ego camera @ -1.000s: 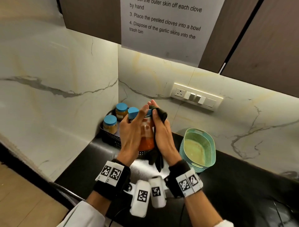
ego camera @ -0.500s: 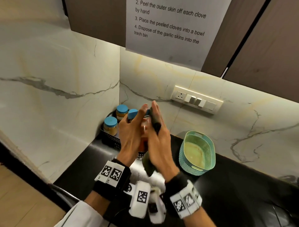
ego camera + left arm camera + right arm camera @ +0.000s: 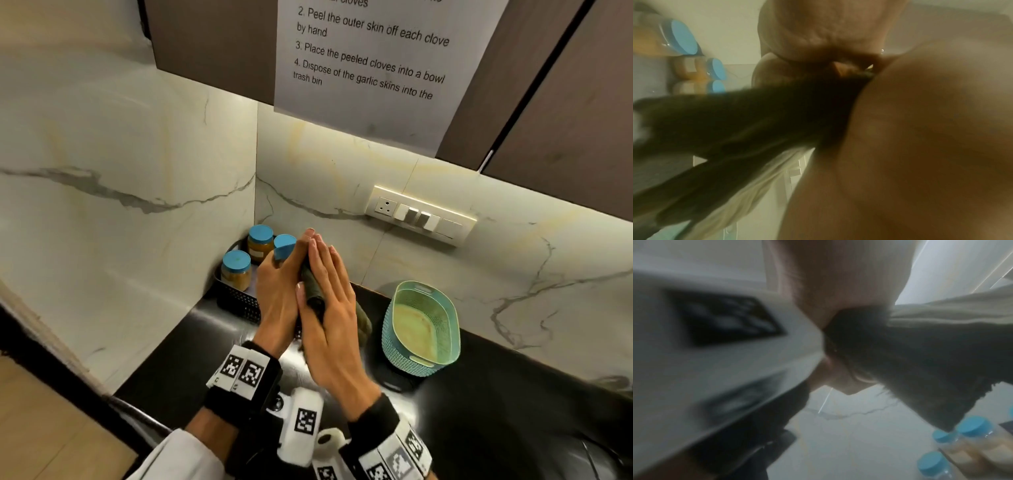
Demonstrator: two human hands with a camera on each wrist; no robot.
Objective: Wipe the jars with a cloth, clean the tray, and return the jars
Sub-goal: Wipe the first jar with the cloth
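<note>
My left hand (image 3: pixel 279 291) and right hand (image 3: pixel 332 308) meet palm to palm above the black counter, with the orange-filled jar between them almost wholly hidden. The left hand's fingers wrap the jar. The right hand lies flat against it with straight fingers, its thumb pinning a dark cloth (image 3: pixel 313 294) that hangs below. In the left wrist view the cloth (image 3: pixel 746 121) is a dark blur. Three blue-lidded jars (image 3: pixel 236 270) stand in the black perforated tray (image 3: pixel 239 303) in the corner, one lid (image 3: pixel 283 246) partly behind my left fingers.
A teal oval basket (image 3: pixel 421 325) sits on the black counter (image 3: pixel 513 411) to the right of my hands. Marble walls close the corner behind the tray. A switch panel (image 3: pixel 421 216) is on the back wall, and a printed sheet hangs above.
My right hand has slid round the jar with the cloth, from cupping its right side to lying flat over it. The orange jar has gone out of sight between my hands.
</note>
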